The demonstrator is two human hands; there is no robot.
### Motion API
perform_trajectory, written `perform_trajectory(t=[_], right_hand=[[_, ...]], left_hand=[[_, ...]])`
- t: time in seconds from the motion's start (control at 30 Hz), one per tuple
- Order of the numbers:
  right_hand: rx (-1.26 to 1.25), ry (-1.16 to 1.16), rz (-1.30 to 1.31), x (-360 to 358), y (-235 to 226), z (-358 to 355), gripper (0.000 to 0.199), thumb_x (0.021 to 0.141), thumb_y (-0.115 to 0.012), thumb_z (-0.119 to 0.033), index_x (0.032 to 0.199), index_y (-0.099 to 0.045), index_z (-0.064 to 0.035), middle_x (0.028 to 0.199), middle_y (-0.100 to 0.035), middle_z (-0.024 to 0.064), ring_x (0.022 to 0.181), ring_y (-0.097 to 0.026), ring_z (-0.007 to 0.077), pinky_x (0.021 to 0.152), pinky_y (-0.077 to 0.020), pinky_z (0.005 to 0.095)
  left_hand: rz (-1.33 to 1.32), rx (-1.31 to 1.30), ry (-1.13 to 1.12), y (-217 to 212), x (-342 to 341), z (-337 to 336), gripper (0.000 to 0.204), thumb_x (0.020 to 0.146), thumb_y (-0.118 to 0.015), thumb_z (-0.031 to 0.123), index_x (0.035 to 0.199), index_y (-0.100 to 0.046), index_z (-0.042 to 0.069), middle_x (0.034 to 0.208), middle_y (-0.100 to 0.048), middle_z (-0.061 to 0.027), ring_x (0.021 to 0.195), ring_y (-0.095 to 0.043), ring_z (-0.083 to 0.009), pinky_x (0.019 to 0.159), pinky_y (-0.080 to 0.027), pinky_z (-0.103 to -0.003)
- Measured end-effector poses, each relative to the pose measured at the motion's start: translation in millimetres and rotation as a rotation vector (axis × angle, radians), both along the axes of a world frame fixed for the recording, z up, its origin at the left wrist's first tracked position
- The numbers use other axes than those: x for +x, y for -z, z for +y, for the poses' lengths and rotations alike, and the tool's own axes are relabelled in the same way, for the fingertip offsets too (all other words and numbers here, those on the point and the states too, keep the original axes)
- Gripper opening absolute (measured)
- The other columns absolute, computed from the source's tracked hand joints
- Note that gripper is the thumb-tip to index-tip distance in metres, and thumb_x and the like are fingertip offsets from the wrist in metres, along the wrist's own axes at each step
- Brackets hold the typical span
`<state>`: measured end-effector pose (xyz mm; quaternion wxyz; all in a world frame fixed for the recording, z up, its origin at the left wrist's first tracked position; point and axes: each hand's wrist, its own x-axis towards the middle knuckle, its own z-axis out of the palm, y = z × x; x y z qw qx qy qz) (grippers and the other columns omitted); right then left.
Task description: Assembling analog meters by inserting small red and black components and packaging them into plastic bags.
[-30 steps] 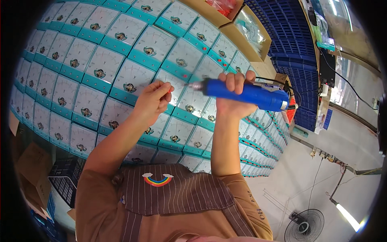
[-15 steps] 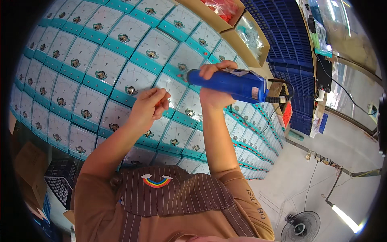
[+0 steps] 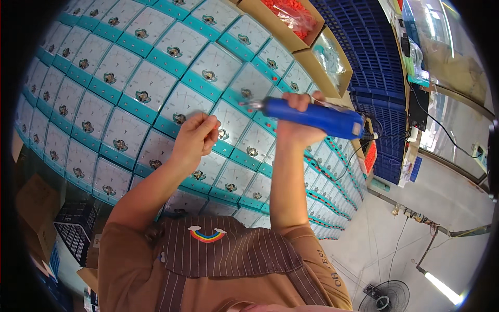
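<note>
My right hand (image 3: 299,122) is wrapped round a blue electric screwdriver (image 3: 317,117), held nearly level over the work. Its metal bit (image 3: 249,104) points left above the teal strip of one panel meter (image 3: 253,80), smeared by motion; I cannot tell whether it touches. Close by on the left, my left hand (image 3: 195,138) is closed in a pinch just over the meters. A speck of red shows at its fingertips, but what they hold is too small to name. Rows of square meters with white faces and teal strips (image 3: 125,130) spread under both hands.
Open cartons stand at the far right, one with red parts (image 3: 291,18), one with clear bags (image 3: 327,57). Blue plastic crates (image 3: 377,57) are stacked beside them. The screwdriver's dark cord (image 3: 345,166) loops over the meters. A black basket (image 3: 78,229) sits at lower left.
My right hand has drawn the screwdriver to the right and turned it slightly, so its bit now shows. My left hand stays pinched, nearly in place. The whole view has shifted a little.
</note>
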<state>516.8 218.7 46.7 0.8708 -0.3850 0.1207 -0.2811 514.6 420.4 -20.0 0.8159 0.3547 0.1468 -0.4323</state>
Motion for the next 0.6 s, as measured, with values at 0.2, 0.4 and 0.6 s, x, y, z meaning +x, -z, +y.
perform_trajectory(t=[0.2, 0.4, 0.6], right_hand=[[0.165, -0.299, -0.017, -13, -16, 29, 0.041, 0.086, -0.034, -0.049, 0.082, -0.051, -0.013, 0.05, -0.042, 0.0029, 0.051, -0.037, 0.0167, 0.067, -0.0357, 0.036], [0.022, -0.215, -0.005, 13, -11, 44, 0.045, 0.084, -0.036, -0.052, 0.088, -0.051, -0.0103, 0.054, -0.045, 0.0049, 0.055, -0.041, 0.0195, 0.068, -0.0357, 0.037], [-0.31, -0.213, -0.029, 37, 20, 62, 0.057, 0.082, -0.034, -0.062, 0.091, -0.047, -0.007, 0.056, -0.051, 0.0097, 0.055, -0.045, 0.0231, 0.064, -0.036, 0.0371]], left_hand=[[0.098, -0.118, -0.011, -1, 6, -4, 0.019, 0.091, -0.054, 0.023, 0.083, -0.054, 0.005, 0.061, -0.053, -0.0005, 0.039, -0.031, -0.0037, 0.035, -0.019, -0.02], [0.303, -0.059, -0.268, -25, 6, -2, 0.021, 0.094, -0.048, 0.023, 0.094, -0.057, 0.003, 0.069, -0.056, -0.0033, 0.043, -0.036, -0.0052, 0.037, -0.023, -0.02], [0.179, -0.154, -0.044, -1, -13, 23, 0.023, 0.094, -0.047, 0.023, 0.093, -0.058, 0.003, 0.067, -0.054, -0.0031, 0.042, -0.035, -0.0051, 0.037, -0.022, -0.02]])
